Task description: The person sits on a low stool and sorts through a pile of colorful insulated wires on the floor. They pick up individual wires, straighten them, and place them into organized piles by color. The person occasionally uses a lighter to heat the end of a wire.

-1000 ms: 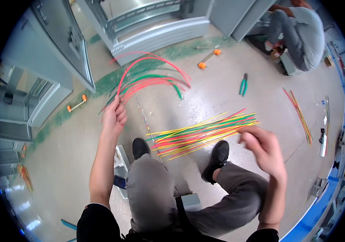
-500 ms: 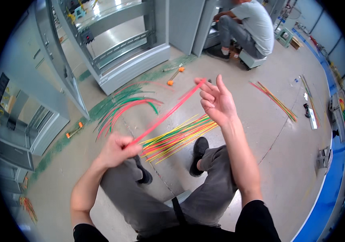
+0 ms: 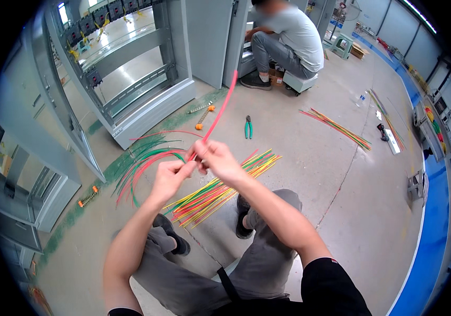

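Observation:
My left hand [image 3: 170, 179] and my right hand [image 3: 216, 159] meet in front of me, fingers closed on a red wire [image 3: 222, 111]. Its free end rises up and away from my right hand; the lower end is hidden by my fingers. Below them on the floor lies a bundle of straight red, yellow and green wires [image 3: 225, 190]. To the left of my hands, curved green and red wires [image 3: 144, 164] are spread out. Green-handled pliers [image 3: 248, 128] rest on the floor beyond my right hand.
An open grey cabinet [image 3: 152, 108] stands at the far left. A person [image 3: 294, 39] sits on a low wheeled stool [image 3: 300, 81] ahead. More wires [image 3: 336, 129] lie to the right, near a power tool [image 3: 382, 131]. Orange-ended pieces [image 3: 204, 118] lie by the cabinet.
My right hand, open beside the wire's far end before, has come down leftward and closed on the wire next to my left hand. The wire's free end now points more steeply upward.

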The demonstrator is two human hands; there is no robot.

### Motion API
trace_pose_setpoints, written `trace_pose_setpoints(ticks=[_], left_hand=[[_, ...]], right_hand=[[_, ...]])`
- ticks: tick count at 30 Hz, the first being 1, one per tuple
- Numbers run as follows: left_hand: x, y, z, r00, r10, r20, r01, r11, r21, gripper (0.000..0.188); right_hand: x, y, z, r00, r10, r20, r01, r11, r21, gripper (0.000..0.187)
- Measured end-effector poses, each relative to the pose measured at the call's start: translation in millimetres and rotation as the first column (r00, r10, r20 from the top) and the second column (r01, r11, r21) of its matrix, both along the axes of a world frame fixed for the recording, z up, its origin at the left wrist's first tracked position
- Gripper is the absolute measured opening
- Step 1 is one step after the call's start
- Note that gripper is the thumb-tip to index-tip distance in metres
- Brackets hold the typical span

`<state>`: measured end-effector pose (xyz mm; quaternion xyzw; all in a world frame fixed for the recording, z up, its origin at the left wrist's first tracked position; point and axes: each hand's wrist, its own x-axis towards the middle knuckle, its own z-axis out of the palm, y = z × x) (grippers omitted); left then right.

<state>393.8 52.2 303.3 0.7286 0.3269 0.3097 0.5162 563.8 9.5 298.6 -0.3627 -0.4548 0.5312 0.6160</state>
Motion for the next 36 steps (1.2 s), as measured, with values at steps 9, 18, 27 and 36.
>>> trace_pose_setpoints(ticks=[9, 18, 27, 36], left_hand=[[-16, 1, -1, 0.990, -0.142, 0.008, 0.142, 0.989, -0.050, 0.033], [-24, 9, 4, 0.983, -0.124, 0.133, 0.147, 0.973, -0.178, 0.029], [-18, 3, 9, 0.975, 0.115, -0.188, -0.074, 0.975, 0.209, 0.023], [-26, 7, 0, 0.999, 0.050, -0.021, -0.045, 0.978, 0.203, 0.020]], right_hand=[[39, -8, 6, 0.971, -0.175, -0.165, 0.158, 0.981, -0.115, 0.030], [35, -10, 20, 0.969, -0.101, -0.228, 0.055, 0.978, -0.200, 0.032], [36, -10, 14, 0.935, -0.211, 0.285, 0.240, 0.968, -0.070, 0.030], [49, -8, 13, 0.949, -0.237, 0.210, 0.250, 0.968, -0.036, 0.030]])
